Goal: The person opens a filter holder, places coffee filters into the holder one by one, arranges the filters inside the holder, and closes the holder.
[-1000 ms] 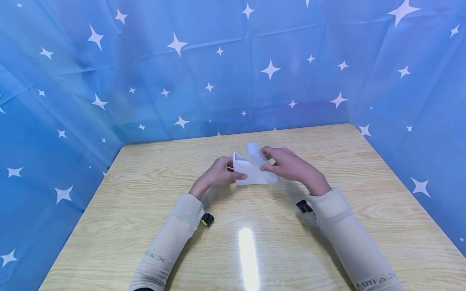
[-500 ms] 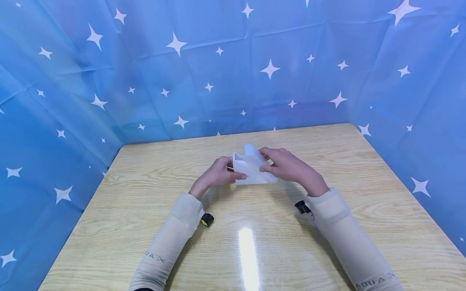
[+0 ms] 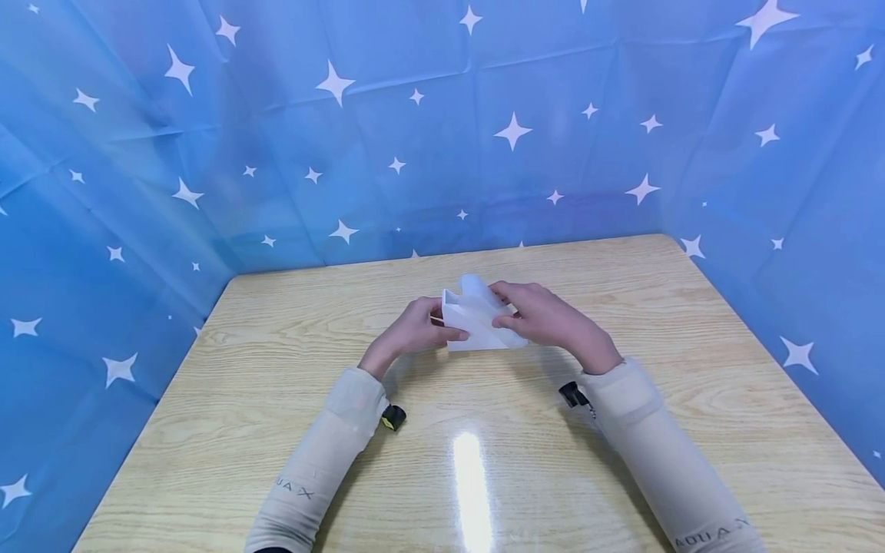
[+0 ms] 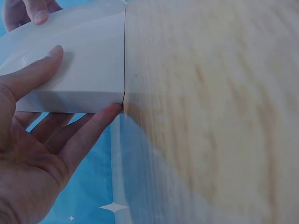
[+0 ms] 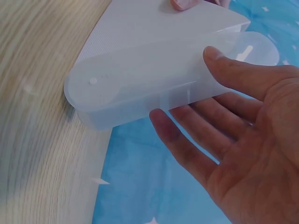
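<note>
A white box-like holder [image 3: 457, 332] with a slanted upper edge stands on the table in the head view. My left hand [image 3: 415, 326] grips its left end, thumb on the front face and fingers on the narrow side and behind, as the left wrist view shows. A long frosted plastic case [image 5: 140, 77] with rounded ends leans aslant against the holder's sloping side, its upper end poking up behind. My right hand [image 3: 546, 313] holds this case between thumb and fingers. In the right wrist view the case's lower end is close to the tabletop, overlapping the ribbed face of the holder [image 5: 140, 28].
The wooden table [image 3: 311, 307] has rounded back corners, and a blue curtain with white stars [image 3: 415, 153] hangs behind and beside it. Both forearms in pale sleeves [image 3: 664, 445] reach in from the front. A bright reflection lies on the tabletop nearer the body.
The frosted case's upper end has shifted slightly left and down, and my right hand has moved a little left with it. My left hand and the white holder have stayed put.
</note>
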Action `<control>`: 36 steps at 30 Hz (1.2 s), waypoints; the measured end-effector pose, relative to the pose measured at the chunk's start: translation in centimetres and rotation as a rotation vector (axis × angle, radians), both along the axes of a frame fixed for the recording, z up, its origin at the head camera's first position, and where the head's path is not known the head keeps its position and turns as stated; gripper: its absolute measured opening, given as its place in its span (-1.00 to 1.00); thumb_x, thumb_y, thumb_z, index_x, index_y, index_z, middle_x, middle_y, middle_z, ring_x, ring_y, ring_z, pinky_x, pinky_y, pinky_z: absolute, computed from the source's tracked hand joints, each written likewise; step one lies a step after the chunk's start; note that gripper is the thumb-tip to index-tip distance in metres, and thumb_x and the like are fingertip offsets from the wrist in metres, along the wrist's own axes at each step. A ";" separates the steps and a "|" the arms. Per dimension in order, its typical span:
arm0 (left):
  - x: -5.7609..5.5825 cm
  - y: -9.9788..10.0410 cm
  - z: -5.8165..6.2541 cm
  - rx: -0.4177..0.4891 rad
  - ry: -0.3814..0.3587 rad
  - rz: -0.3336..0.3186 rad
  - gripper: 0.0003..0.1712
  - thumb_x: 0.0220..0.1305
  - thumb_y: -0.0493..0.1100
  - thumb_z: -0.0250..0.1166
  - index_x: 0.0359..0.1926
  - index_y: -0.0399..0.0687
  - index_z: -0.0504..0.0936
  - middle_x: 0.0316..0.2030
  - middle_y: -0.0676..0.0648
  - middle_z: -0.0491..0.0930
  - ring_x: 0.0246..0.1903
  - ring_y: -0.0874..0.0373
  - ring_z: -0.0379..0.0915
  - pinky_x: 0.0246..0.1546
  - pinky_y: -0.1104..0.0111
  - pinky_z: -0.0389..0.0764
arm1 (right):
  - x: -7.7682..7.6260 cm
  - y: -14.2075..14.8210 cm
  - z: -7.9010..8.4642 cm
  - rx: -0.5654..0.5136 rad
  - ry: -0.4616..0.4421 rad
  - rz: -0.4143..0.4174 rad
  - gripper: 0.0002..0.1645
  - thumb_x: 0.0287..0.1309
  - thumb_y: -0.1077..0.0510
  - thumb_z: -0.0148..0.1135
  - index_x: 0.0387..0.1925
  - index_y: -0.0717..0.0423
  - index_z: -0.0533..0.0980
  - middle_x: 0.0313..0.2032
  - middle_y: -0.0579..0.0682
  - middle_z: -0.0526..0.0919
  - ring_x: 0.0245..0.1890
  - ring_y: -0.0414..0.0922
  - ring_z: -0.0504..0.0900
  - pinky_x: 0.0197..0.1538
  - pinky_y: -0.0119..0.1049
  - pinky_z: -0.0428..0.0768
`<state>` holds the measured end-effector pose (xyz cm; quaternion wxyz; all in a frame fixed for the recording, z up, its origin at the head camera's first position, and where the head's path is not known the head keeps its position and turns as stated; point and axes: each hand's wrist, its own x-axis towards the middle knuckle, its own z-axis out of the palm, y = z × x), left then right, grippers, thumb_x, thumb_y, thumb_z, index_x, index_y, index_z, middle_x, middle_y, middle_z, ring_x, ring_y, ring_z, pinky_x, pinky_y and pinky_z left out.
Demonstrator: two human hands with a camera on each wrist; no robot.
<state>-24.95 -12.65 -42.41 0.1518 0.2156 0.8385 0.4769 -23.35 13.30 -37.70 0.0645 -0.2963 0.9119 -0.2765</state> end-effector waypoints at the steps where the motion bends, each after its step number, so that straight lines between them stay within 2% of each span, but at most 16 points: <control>1: 0.0 0.0 0.0 0.001 0.001 -0.001 -0.54 0.26 -0.05 0.52 0.16 0.05 0.68 -0.04 -0.08 0.76 -0.15 -0.10 0.72 -0.20 0.05 0.77 | 0.0 0.0 0.0 0.003 0.002 0.001 -0.36 0.40 0.15 0.32 0.42 0.16 0.37 0.22 0.18 0.65 0.19 0.12 0.66 0.11 0.05 0.70; 8: -0.1 0.0 -0.1 0.002 0.012 -0.002 -0.55 0.25 -0.06 0.52 0.15 0.04 0.68 -0.05 -0.07 0.76 -0.18 -0.05 0.72 -0.22 0.06 0.77 | 0.0 -0.1 -0.1 0.014 0.016 0.015 -0.37 0.40 0.17 0.31 0.42 0.16 0.38 0.22 0.17 0.65 0.19 0.11 0.65 0.13 0.07 0.67; 19: 0.0 0.0 -0.1 0.011 0.017 -0.017 -0.54 0.26 -0.07 0.51 0.17 0.06 0.67 -0.04 -0.08 0.76 -0.19 -0.13 0.72 -0.23 0.02 0.76 | 0.3 -0.3 -0.1 0.049 0.031 0.021 -0.36 0.41 0.18 0.30 0.44 0.18 0.37 0.23 0.17 0.64 0.21 0.13 0.64 0.18 0.09 0.64; 36: -0.1 0.0 -0.1 -0.003 0.026 -0.020 -0.57 0.27 -0.07 0.51 0.15 0.06 0.68 -0.04 -0.07 0.76 -0.18 -0.08 0.73 -0.22 0.03 0.77 | 0.3 -0.4 -0.1 0.082 0.037 0.017 -0.34 0.43 0.15 0.27 0.47 0.16 0.34 0.28 0.17 0.60 0.22 0.14 0.62 0.19 0.12 0.62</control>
